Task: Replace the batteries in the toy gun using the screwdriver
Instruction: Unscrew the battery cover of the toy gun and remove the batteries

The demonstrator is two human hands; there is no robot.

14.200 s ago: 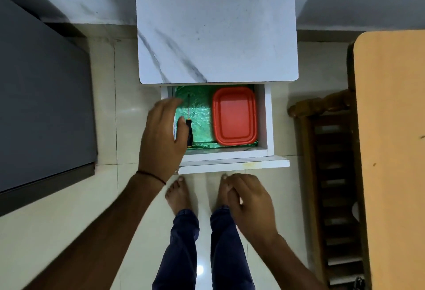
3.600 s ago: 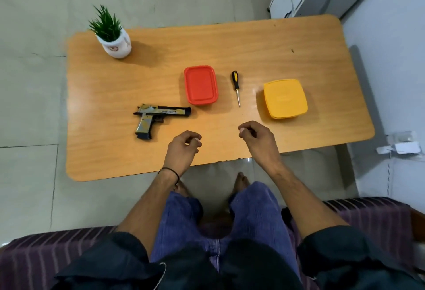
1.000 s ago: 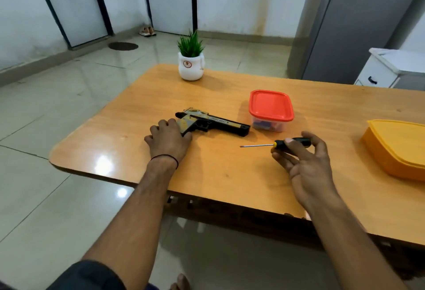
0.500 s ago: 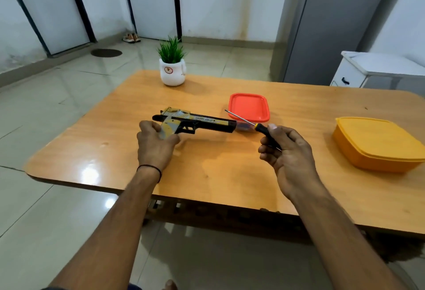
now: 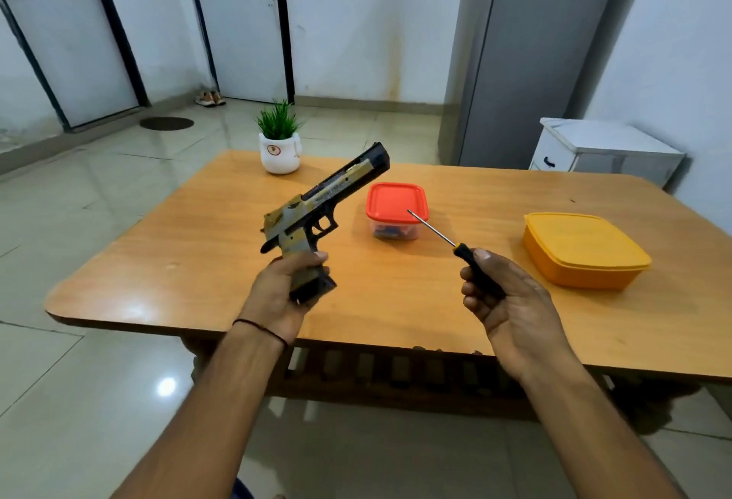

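My left hand point(image 5: 279, 292) grips the tan-and-black toy gun point(image 5: 323, 201) by the bottom of its grip, holding it above the table with the barrel tilted up and to the right. My right hand point(image 5: 503, 296) holds the screwdriver point(image 5: 455, 247) by its black handle; the thin metal shaft points up and left, its tip in front of the red-lidded box point(image 5: 396, 209). The gun and the screwdriver tip are apart. Small blue things show through that box's clear wall.
The wooden table point(image 5: 396, 300) also carries a yellow lidded box point(image 5: 580, 249) at the right and a small potted plant point(image 5: 279, 146) at the far edge. A white drawer cabinet point(image 5: 602, 150) and a grey fridge point(image 5: 527, 55) stand behind the table.
My left hand has lifted the gun off the table and tilted its barrel upward. My right hand has raised the screwdriver and moved it to the right, away from the gun.
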